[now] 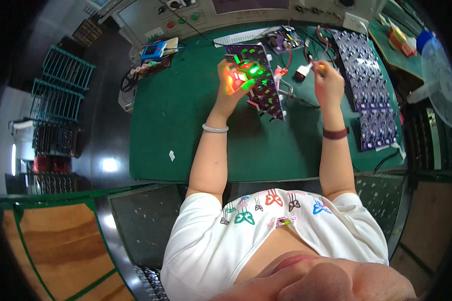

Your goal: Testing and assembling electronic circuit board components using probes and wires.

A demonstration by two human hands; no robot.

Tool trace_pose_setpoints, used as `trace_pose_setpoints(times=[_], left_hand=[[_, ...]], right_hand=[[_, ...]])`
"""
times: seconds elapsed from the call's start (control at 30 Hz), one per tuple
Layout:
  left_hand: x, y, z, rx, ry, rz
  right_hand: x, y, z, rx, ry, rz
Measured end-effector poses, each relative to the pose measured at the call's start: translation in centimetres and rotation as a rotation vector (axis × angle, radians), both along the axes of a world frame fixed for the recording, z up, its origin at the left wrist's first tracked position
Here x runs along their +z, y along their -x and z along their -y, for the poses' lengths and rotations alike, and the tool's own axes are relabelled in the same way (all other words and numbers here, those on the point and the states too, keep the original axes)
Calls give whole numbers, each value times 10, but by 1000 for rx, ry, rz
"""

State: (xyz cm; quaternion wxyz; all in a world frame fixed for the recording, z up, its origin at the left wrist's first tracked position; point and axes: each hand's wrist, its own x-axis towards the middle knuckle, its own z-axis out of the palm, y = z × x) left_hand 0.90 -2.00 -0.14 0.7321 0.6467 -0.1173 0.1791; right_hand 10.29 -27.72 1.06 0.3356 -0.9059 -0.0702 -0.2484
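My left hand (pixel 230 86) grips the left side of a purple circuit board (pixel 269 90), held tilted above the green table. Red and green lights glow on the board and colour my fingers. To the right of it, my right hand (pixel 330 83) is raised with its fingers pinched together; whatever is between them is too small to make out. Close to those fingertips is a white connector (pixel 303 70) with a dark end. A metal clamp-like piece (pixel 286 90) shows behind the board's right edge.
Rows of purple circuit boards (pixel 364 72) lie along the table's right side. Loose cables (pixel 325 39) and another board assembly (pixel 284 39) sit at the back, beside a white paper strip (pixel 246 36). A blue device (pixel 153 50) rests back left. A fan (pixel 439 75) stands right.
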Motion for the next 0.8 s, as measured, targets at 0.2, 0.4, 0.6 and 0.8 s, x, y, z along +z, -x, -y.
trace_pose_setpoints(times=[0.2, 0.4, 0.6, 0.8], left_hand=[[16, 1, -1, -191, 159, -115], [13, 3, -1, -224, 129, -141], [12, 4, 2, -178, 100, -106], [5, -3, 0, -192, 78, -96]], right_hand=[[-36, -16, -5, 122, 160, -140], [-39, -21, -10, 154, 257, -204], [20, 28, -18, 256, -84, -131], [37, 64, -35, 1094, -441, 291]])
